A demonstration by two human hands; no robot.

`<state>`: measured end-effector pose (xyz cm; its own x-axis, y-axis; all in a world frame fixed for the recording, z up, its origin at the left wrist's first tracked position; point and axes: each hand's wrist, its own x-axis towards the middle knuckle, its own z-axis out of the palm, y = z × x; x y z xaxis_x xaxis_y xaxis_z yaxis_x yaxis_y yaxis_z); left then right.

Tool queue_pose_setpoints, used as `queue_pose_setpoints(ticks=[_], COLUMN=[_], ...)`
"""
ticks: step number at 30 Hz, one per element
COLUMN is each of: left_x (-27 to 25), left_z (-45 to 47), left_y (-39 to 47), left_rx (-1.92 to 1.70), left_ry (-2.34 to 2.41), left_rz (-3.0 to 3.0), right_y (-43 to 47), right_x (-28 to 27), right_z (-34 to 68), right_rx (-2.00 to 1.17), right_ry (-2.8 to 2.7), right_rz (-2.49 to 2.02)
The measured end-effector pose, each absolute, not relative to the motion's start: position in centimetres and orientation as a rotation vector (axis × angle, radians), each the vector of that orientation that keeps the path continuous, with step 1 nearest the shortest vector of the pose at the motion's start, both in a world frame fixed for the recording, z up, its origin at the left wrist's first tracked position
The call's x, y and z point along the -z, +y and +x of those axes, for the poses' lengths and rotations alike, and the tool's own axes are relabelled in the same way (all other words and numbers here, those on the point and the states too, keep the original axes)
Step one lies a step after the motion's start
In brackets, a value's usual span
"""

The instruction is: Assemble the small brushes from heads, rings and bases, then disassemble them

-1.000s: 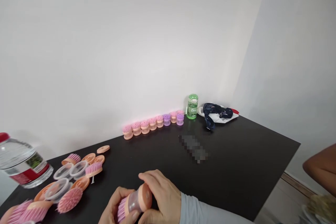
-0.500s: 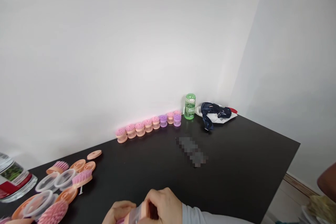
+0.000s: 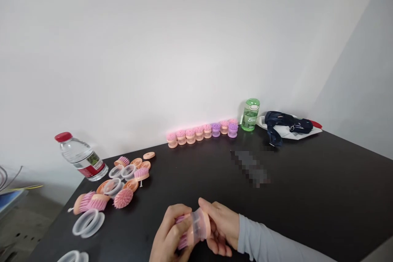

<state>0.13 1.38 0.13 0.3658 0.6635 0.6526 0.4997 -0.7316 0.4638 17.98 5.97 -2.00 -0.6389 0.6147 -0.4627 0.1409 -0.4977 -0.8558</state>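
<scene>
My left hand wraps round the bristle end of a pink scrub brush, which lies on its side in front of me. Clear plastic forms the middle of this brush, between the bristle head and a peach disc at its right end. My right hand grips that disc, thumb at the upper edge and fingers curled below. To the left lie loose parts: pink bristle heads, peach discs and clear rings.
Several finished-looking brushes, pink and purple, line the wall on the black table. A green bottle and a dark strap bundle stand at back right. A red-capped water bottle leans at left. A pixelated patch covers something.
My view has swung left and down, bringing more of the parts and the water bottle into sight. Both hands now show more fully, with the brush between them.
</scene>
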Motion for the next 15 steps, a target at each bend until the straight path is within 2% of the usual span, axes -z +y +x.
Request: queue_pose_setpoints(ticks=[2,6,8,15], left_x=[-0.2,-0.2,-0.2,-0.1], left_z=[0.2,0.3,0.3,0.1], left_y=[1.3,1.2,1.2,1.4], left_rx=[-1.294,-1.32,-1.342,-1.344], left_ry=[1.117,1.334,1.381,1.341], left_rz=[2.38,2.15,2.038,2.104], right_y=[5.9,5.8,5.8,5.5], right_x=[2.0,1.8,1.4,0.9], right_z=[18.2,18.8,19.1,18.9], right_rx=[-2.137,-1.566,-1.398,-1.319], right_ry=[-1.426,-1.596,-1.656,-1.719], right_rz=[-1.095,-0.88,-0.757,-0.751])
